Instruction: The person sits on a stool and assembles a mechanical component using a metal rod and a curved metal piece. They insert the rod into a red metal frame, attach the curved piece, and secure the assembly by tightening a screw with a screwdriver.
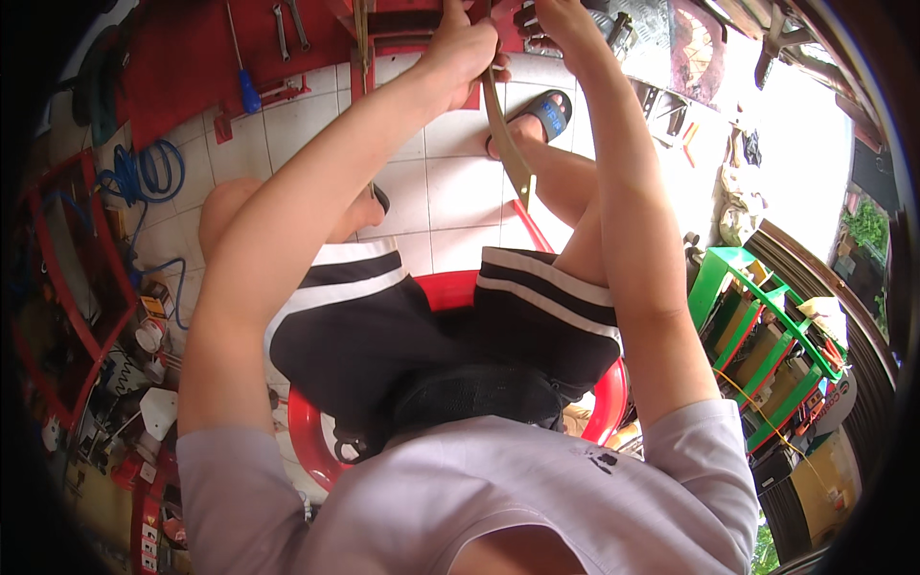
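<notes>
Both my arms stretch forward to the top edge of the picture. There my left hand (467, 53) has its fingers curled round a long, flat, curved metal strip (503, 129), dull brass in colour. Its lower end, with small holes, hangs over the tiled floor between my knees; its upper end runs out of the picture. My right hand (563, 27) is to the right of it, partly cut off by the top edge. Its fingers are bent and look dark, and what they hold I cannot make out. Beside my left hand stands red metalwork (402, 24).
A blue-handled screwdriver (250, 96) and two wrenches (282, 34) lie on a red surface (187, 57) at the far left. A coiled blue hose (144, 172) is at the left, a green rack (743, 316) at the right. I sit on a red stool (311, 436).
</notes>
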The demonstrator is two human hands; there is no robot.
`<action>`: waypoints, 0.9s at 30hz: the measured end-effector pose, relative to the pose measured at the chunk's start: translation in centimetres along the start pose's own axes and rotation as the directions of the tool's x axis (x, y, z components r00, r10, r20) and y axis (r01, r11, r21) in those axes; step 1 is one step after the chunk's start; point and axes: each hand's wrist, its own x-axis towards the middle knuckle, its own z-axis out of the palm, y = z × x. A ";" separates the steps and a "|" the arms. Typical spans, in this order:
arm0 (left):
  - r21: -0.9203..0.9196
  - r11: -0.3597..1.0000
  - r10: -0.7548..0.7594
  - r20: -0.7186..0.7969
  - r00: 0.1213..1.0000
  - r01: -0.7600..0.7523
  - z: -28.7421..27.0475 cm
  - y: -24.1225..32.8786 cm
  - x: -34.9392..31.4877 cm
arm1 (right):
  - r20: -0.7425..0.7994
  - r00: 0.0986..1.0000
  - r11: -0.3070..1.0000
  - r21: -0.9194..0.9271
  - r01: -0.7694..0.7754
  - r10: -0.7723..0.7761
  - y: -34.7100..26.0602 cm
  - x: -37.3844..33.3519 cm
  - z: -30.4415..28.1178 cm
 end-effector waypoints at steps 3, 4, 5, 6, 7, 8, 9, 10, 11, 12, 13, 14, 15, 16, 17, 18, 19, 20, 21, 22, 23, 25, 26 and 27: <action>0.002 1.000 0.026 0.011 1.000 -0.026 0.3 0.3 -1.0 | -0.031 0.994 0.992 -0.076 0.102 -0.104 0.5 0.1 -0.5; 0.012 1.000 0.025 0.016 1.000 -0.025 0.3 0.5 -1.1 | 0.001 1.000 0.998 -0.058 0.029 -0.029 0.1 0.5 -0.8; 0.022 1.000 0.016 0.016 1.000 -0.016 0.2 0.5 -1.1 | 0.039 0.998 0.998 -0.041 -0.052 0.054 -0.3 0.4 -0.9; 0.020 1.000 0.022 0.015 1.000 -0.022 0.1 0.5 -1.1 | 0.079 0.988 0.991 -0.027 -0.134 0.136 -0.7 0.3 -1.0; 0.019 0.999 0.027 0.015 1.000 -0.027 0.0 0.5 -1.1 | 0.049 0.995 0.996 -0.036 -0.080 0.082 -0.7 -0.1 -0.7; 0.017 0.999 0.029 0.014 0.999 -0.029 -0.1 0.4 -1.1 | 0.043 0.997 0.997 -0.047 -0.066 0.068 -1.1 -0.5 -0.5; 0.017 0.999 0.027 0.014 1.000 -0.027 -0.2 0.4 -1.0 | 0.038 0.998 0.997 -0.057 -0.051 0.054 -1.5 -0.8 -0.4; 0.017 1.000 0.025 0.013 1.000 -0.025 -0.3 0.3 -1.0 | 0.033 0.999 0.997 -0.068 -0.037 0.039 -1.7 -1.0 -0.3; 0.019 1.000 0.024 0.020 1.000 -0.024 -0.2 0.3 -0.9 | 0.027 1.000 0.997 -0.083 0.005 -0.003 -1.3 -0.7 -0.6; 0.018 0.999 0.027 0.025 0.999 -0.028 -0.2 0.3 -0.9 | 0.021 0.999 0.994 -0.098 0.047 -0.045 -0.6 -0.4 -0.9; 0.018 0.999 0.030 0.031 0.999 -0.031 -0.1 0.2 -0.9 | 0.015 0.996 0.990 -0.113 0.088 -0.087 -0.2 -0.1 -1.3; 0.021 0.999 0.035 0.036 0.999 -0.036 0.0 0.3 -0.9 | 0.031 0.997 0.987 -0.139 0.079 -0.076 -0.2 0.4 -1.6; 0.020 0.999 0.027 0.032 0.999 -0.028 0.0 0.4 -0.9 | 0.044 0.997 0.984 -0.164 0.070 -0.064 -0.2 0.9 -2.0; 0.021 1.000 0.019 0.029 0.999 -0.020 0.1 0.3 -1.1 | 0.055 0.997 0.980 -0.189 0.061 -0.051 -0.1 1.2 -2.4; 0.024 1.000 0.015 0.023 1.000 -0.015 0.0 0.4 -1.1 | 0.087 0.996 0.975 -0.217 0.049 -0.030 -0.6 1.0 -2.3; 0.024 1.000 0.014 0.016 1.000 -0.014 0.0 0.5 -1.2 | 0.117 0.993 0.969 -0.244 0.037 -0.009 -1.0 0.6 -2.2; 0.024 1.000 0.012 0.010 1.000 -0.013 -0.1 0.5 -1.2 | 0.144 0.989 0.962 -0.271 0.026 0.014 -1.5 0.3 -2.0; 0.027 1.000 0.009 0.010 1.000 -0.009 -0.1 0.5 -1.2 | 0.078 0.997 0.963 -0.266 0.031 -0.010 -1.8 0.1 -1.9; 0.032 0.999 0.006 0.023 1.000 -0.007 -0.1 0.5 -1.2 | 0.011 0.999 0.965 -0.261 0.035 -0.033 -2.1 -0.1 -1.6; 0.037 0.999 0.006 0.028 1.000 -0.007 -0.1 0.6 -1.2 | -0.057 0.997 0.966 -0.257 0.038 -0.054 -2.4 -0.3 -1.4; 0.044 0.999 0.005 0.035 0.999 -0.006 0.1 0.7 -1.2 | -0.028 0.996 0.981 -0.179 0.076 -0.082 -2.3 -0.4 -1.2; 0.057 0.998 0.004 0.045 0.999 -0.007 0.3 0.7 -1.3 | 0.044 0.999 0.922 -0.384 0.047 -0.032 -2.4 -0.3 -1.7; 0.049 0.999 0.009 0.049 0.999 -0.011 0.2 0.6 -1.3 | 0.083 0.997 0.876 -0.481 0.040 0.000 -2.6 -0.3 -1.7; 0.039 0.999 0.013 0.054 0.998 -0.016 0.1 0.5 -1.2 | 0.049 0.998 0.918 -0.396 -0.003 0.025 -2.7 -0.5 -1.4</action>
